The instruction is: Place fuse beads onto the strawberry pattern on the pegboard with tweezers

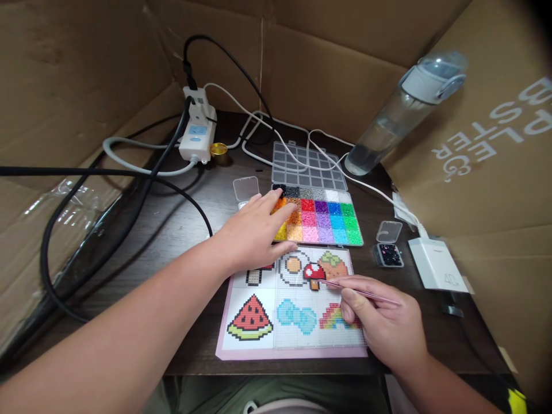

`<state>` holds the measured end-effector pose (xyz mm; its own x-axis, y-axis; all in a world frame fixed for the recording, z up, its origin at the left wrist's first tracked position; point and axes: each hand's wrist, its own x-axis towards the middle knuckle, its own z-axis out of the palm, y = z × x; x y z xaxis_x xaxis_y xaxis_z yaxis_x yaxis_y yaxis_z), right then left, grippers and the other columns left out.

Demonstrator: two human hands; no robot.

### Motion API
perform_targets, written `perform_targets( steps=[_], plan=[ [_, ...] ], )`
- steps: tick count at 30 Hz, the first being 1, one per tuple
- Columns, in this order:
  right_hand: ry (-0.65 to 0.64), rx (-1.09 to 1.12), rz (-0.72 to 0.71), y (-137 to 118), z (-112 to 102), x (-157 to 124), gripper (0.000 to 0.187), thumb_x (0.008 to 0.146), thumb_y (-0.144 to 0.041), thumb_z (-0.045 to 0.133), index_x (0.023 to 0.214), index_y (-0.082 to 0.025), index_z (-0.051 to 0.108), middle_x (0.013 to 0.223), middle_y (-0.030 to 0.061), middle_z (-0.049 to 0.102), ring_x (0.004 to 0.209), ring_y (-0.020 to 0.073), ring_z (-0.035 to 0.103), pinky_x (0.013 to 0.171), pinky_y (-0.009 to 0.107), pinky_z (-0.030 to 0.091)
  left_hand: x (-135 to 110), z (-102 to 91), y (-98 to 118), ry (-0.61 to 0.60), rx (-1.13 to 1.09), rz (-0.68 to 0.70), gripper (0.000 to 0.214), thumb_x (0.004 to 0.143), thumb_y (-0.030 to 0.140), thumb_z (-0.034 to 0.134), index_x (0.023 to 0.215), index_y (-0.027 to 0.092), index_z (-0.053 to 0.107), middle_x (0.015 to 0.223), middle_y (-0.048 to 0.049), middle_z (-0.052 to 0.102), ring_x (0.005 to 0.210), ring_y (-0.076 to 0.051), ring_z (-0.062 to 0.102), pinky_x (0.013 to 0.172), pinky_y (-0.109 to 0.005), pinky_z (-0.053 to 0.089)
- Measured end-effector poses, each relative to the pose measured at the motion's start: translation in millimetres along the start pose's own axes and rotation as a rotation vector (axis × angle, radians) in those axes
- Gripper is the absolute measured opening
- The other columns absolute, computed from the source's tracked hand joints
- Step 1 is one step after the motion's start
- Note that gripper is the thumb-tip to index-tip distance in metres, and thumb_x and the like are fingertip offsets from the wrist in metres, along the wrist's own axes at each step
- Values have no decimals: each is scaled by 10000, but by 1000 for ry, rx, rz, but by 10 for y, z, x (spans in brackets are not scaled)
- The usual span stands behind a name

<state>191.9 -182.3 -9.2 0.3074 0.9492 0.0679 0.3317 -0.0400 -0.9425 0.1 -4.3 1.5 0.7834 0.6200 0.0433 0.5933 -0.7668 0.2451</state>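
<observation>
My left hand [254,230] reaches over the left side of a bead box [361,244] with its fingers apart, the fingertips by the black beads [279,188]. My right hand [386,319] grips slim pink tweezers [366,294]. Their tips meet the red-capped mushroom [314,272] of beads on a clear pegboard [297,345]. That board lies over a pattern sheet [245,347] with a pink border. Around the mushroom are a fried-egg design [294,265], an orange fruit design [335,265], a blue bow [296,316], a rainbow [334,317] and a watermelon slice [250,321].
A small open case of dark beads [389,255] and a white charger [437,264] sit to the right. Behind are a tilted-looking water bottle [383,135], a power strip [198,135], a gold cup [219,150] and loose cables. Cardboard walls [328,52] surround the table.
</observation>
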Motion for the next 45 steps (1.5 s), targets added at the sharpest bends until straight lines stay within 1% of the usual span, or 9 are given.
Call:
perform_targets(
  steps=[3,5,16,25,30,33,36,41,45],
  plan=[
    [-10,-28,-4,-15,3,4,159,861,-233,658,878,-177,806,563,29,679,430,131,590,459,269,554,-1,2,-3,6,-3,5,736,869,587,550,1462,183,388,1576,-216,282,1480,-337,237,1190,-508,218],
    [-13,-25,-5,-14,3,1,159,866,-230,655,885,-184,806,516,11,645,419,131,583,450,266,544,-3,4,-6,10,-10,8,729,868,582,554,1459,188,389,1578,-204,285,1478,-336,241,1190,-509,220],
    [-25,-4,7,-6,12,7,152,871,-218,658,903,-198,805,515,0,628,426,116,578,455,245,530,-3,3,-8,2,-43,3,738,870,581,553,1469,188,375,1591,-191,267,1481,-341,229,1196,-513,200],
    [-13,17,21,-30,15,12,160,859,-238,661,878,-173,805,469,-2,584,430,141,581,441,276,542,-2,-4,-1,2,-15,5,742,870,587,549,1468,183,381,1582,-205,277,1479,-339,236,1191,-505,218],
    [-16,31,31,-8,6,1,164,866,-249,658,897,-181,803,487,-1,597,430,135,574,435,268,536,-3,1,-7,3,-18,1,744,864,590,554,1469,193,378,1586,-199,271,1480,-333,237,1193,-503,216],
    [-1,54,48,35,13,-16,162,869,-259,663,900,-183,802,525,12,628,435,130,574,434,264,532,-4,6,-10,10,-30,1,738,861,586,562,1465,204,380,1592,-182,269,1481,-333,236,1193,-505,215],
    [33,74,47,57,14,-36,152,867,-259,673,910,-189,800,600,34,681,441,125,576,429,266,533,-5,5,-9,10,-26,5,739,861,579,564,1465,196,380,1590,-189,272,1479,-337,239,1192,-509,216],
    [121,26,-31,32,-12,-39,145,865,-199,670,946,-214,791,637,31,699,464,133,590,436,272,535,-8,0,-8,-1,-14,6,744,872,582,543,1479,188,368,1581,-215,274,1480,-344,233,1183,-518,232],
    [173,13,-74,10,-41,13,159,869,-177,667,970,-212,784,636,18,695,487,128,606,498,274,556,-10,4,-12,3,-26,2,739,869,583,546,1477,205,367,1594,-191,260,1480,-343,231,1188,-513,223]
  ],
)
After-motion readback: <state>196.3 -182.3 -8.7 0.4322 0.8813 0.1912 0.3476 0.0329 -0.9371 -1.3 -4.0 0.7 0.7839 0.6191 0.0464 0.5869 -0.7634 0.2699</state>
